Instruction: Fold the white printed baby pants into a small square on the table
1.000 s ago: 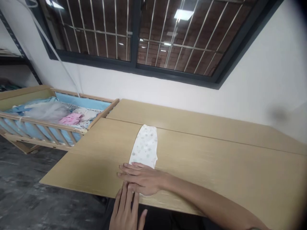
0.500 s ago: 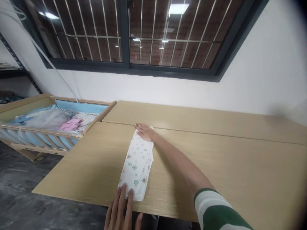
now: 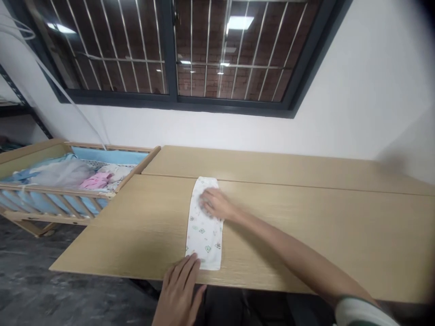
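Note:
A folded white cloth piece (image 3: 204, 235), perhaps a small garment, lies lengthwise on the wooden table (image 3: 285, 240). Small green and dark figures are printed on it. My left hand (image 3: 181, 285) is open, with its fingertips lying flat on the cloth's near left corner, at the table's front edge. Over the upper part of the cloth is my right hand (image 3: 217, 203), its fingers smeared by motion and seemingly bent. Whether they pinch the fabric or just rest on it I cannot tell.
Left of the table stands a wooden crib (image 3: 102, 194) with blue lining, holding sheer white fabric (image 3: 70, 172) and a pink cloth (image 3: 96, 180). A second board (image 3: 258, 165) runs along the wall, below a barred window (image 3: 173, 54).
My right hand has come back from the cloth's far end toward its middle. The cloth now lies straighter and a little further right, and my left hand has shifted right too.

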Demonstrator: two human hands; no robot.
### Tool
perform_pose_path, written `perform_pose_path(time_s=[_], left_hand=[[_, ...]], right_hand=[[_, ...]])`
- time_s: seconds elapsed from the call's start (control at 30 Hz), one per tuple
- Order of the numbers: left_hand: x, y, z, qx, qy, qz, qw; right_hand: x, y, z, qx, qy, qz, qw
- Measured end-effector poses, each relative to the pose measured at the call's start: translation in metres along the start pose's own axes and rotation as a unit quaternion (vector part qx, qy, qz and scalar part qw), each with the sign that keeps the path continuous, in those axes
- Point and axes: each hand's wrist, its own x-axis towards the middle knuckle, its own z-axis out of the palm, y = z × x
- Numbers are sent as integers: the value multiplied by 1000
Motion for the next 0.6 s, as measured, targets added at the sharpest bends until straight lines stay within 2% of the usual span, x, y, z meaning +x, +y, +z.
perform_pose_path(time_s=[0.1,0.2,0.3,0.37,0.43,0.53,0.6], left_hand=[[-6,-16,-8,-12,-31,54,998],[-11,-21,-16,-15,-83,89,992],[-11,-18,-26,-51,-102,95,989],[-9,-13,-35,-100,-105,97,985],[-2,-8,-47,-164,-103,87,977],[20,-2,-69,-238,-74,48,967],[45,-3,-82,-259,-52,21,964]], right_hand=[[-70,-57,-11,95,-82,-40,991],[-130,-98,-6,49,-109,-60,991],[-169,-120,7,-24,-105,-67,992],[-183,-130,10,-22,-92,-55,994],[-190,-140,0,22,-70,-27,997],[-187,-153,-33,107,-39,22,993],[-174,-154,-57,154,-22,52,987]])
